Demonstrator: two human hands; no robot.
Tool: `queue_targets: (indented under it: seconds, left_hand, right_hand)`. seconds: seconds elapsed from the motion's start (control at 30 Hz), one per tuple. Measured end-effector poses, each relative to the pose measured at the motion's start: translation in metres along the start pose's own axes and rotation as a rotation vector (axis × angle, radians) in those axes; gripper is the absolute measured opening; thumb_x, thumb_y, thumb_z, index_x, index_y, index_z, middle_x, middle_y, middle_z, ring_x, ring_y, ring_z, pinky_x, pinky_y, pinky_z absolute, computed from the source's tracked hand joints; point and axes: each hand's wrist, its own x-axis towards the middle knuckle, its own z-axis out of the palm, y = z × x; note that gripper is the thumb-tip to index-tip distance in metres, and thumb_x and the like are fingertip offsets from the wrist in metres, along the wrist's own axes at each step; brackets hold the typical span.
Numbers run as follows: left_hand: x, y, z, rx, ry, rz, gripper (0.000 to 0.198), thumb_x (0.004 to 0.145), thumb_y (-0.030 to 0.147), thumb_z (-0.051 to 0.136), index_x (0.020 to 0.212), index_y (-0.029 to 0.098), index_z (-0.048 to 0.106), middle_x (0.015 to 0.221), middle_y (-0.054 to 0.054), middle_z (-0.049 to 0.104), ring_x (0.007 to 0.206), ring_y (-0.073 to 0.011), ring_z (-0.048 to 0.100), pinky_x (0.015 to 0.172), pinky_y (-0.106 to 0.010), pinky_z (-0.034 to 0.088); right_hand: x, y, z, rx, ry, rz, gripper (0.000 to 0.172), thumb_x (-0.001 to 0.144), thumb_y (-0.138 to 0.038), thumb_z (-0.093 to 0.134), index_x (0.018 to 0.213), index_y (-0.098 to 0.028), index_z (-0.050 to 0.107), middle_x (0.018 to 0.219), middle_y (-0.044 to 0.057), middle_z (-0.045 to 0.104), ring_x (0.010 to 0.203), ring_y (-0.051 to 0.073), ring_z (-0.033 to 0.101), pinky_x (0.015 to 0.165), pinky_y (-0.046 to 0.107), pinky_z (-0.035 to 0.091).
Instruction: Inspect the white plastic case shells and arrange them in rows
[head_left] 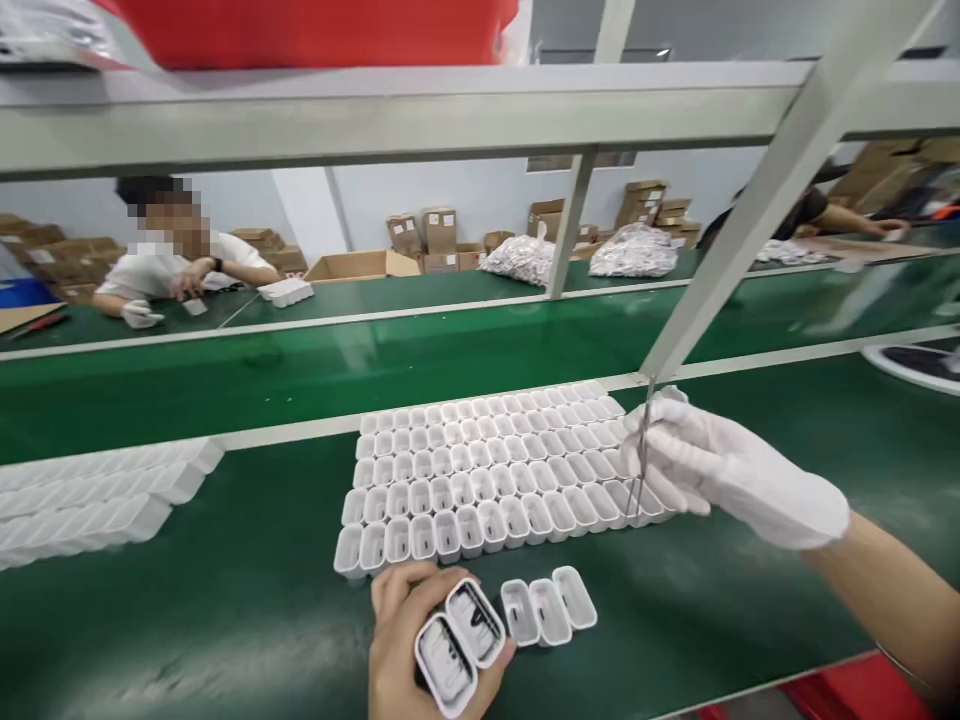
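A large white plastic blister tray [480, 470] with rows of small cells lies on the green bench. My right hand [727, 470], in a white glove, holds slim metal tweezers [643, 450] whose tips reach down at the tray's right end. My left hand [397, 640] is bare and grips a two-cell piece of white tray [457, 645] near the tray's front corner. Dark contents show in those cells, but I cannot tell what they are. A loose strip of three empty-looking white cells [549, 606] lies just right of my left hand.
Stacked white trays [90, 500] lie at the left on the green bench [187, 630]. A grey metal shelf rail [375, 125] and a diagonal strut [772, 190] cross above. Beyond, a co-worker [176, 250] sits at another bench, with bags of white items [634, 252] and cardboard boxes [439, 240].
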Motion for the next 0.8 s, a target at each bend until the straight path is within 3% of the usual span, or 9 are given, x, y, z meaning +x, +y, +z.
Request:
queue_targets:
  seconds: [0.1, 0.2, 0.3, 0.4, 0.53, 0.63, 0.8]
  left_hand:
    - [0.000, -0.003, -0.003, -0.038, -0.013, -0.032, 0.026, 0.082, 0.036, 0.078, 0.104, 0.023, 0.071, 0.097, -0.009, 0.065, 0.095, -0.0294, 0.062, 0.083, -0.043, 0.054]
    - [0.000, -0.006, -0.005, -0.059, 0.018, -0.035, 0.027, 0.080, 0.037, 0.080, 0.101, 0.023, 0.070, 0.095, -0.008, 0.065, 0.093, -0.0287, 0.062, 0.080, -0.042, 0.055]
    - [0.001, -0.007, -0.006, -0.088, 0.018, -0.012, 0.028, 0.079, 0.036, 0.080, 0.101, 0.023, 0.069, 0.095, -0.007, 0.064, 0.091, -0.0270, 0.062, 0.079, -0.041, 0.055]
    - [0.002, -0.005, -0.007, -0.105, 0.006, -0.003, 0.027, 0.081, 0.037, 0.078, 0.102, 0.023, 0.068, 0.094, -0.007, 0.063, 0.090, -0.0258, 0.062, 0.078, -0.040, 0.055]
    - [0.005, -0.002, -0.007, -0.101, 0.027, -0.010, 0.028, 0.080, 0.037, 0.079, 0.102, 0.024, 0.068, 0.092, -0.006, 0.064, 0.087, -0.0254, 0.063, 0.076, -0.038, 0.054]
    - [0.006, -0.001, -0.006, -0.111, 0.032, -0.005, 0.028, 0.078, 0.038, 0.081, 0.099, 0.024, 0.070, 0.090, -0.005, 0.064, 0.084, -0.0248, 0.064, 0.076, -0.038, 0.054]
    - [0.005, -0.002, -0.007, -0.118, -0.008, -0.046, 0.031, 0.077, 0.036, 0.082, 0.102, 0.024, 0.070, 0.092, -0.006, 0.065, 0.087, -0.0249, 0.063, 0.077, -0.038, 0.054]
  right_hand:
    - [0.003, -0.035, 0.045, 0.363, -0.331, -0.049, 0.035, 0.093, -0.053, 0.065, 0.096, -0.020, 0.055, 0.069, 0.001, 0.067, 0.043, 0.009, 0.055, 0.040, 0.019, 0.039]
    - [0.010, -0.057, 0.080, 0.434, -0.537, -0.120, 0.030, 0.096, -0.042, 0.065, 0.087, -0.013, 0.067, 0.072, 0.006, 0.070, 0.048, 0.010, 0.062, 0.045, 0.019, 0.049]
    - [0.014, -0.061, 0.099, 0.481, -0.703, -0.165, 0.024, 0.097, -0.033, 0.065, 0.094, -0.012, 0.077, 0.098, 0.012, 0.074, 0.066, 0.013, 0.072, 0.058, 0.022, 0.059]
    - [0.016, -0.057, 0.103, 0.435, -0.779, -0.171, 0.024, 0.100, -0.031, 0.060, 0.111, -0.018, 0.078, 0.119, 0.015, 0.069, 0.075, 0.013, 0.074, 0.058, 0.018, 0.058]
    - [0.018, -0.050, 0.097, 0.345, -0.831, -0.173, 0.028, 0.100, -0.028, 0.061, 0.125, -0.026, 0.072, 0.124, 0.013, 0.066, 0.079, 0.011, 0.072, 0.060, 0.019, 0.057]
    - [0.019, -0.047, 0.093, 0.336, -0.824, -0.222, 0.027, 0.099, -0.025, 0.062, 0.124, -0.026, 0.073, 0.121, 0.012, 0.064, 0.081, 0.012, 0.070, 0.066, 0.024, 0.058]
    - [0.027, -0.037, 0.087, 0.245, -0.824, -0.222, 0.030, 0.099, -0.026, 0.063, 0.128, -0.027, 0.071, 0.099, 0.009, 0.072, 0.074, 0.013, 0.072, 0.061, 0.023, 0.058]
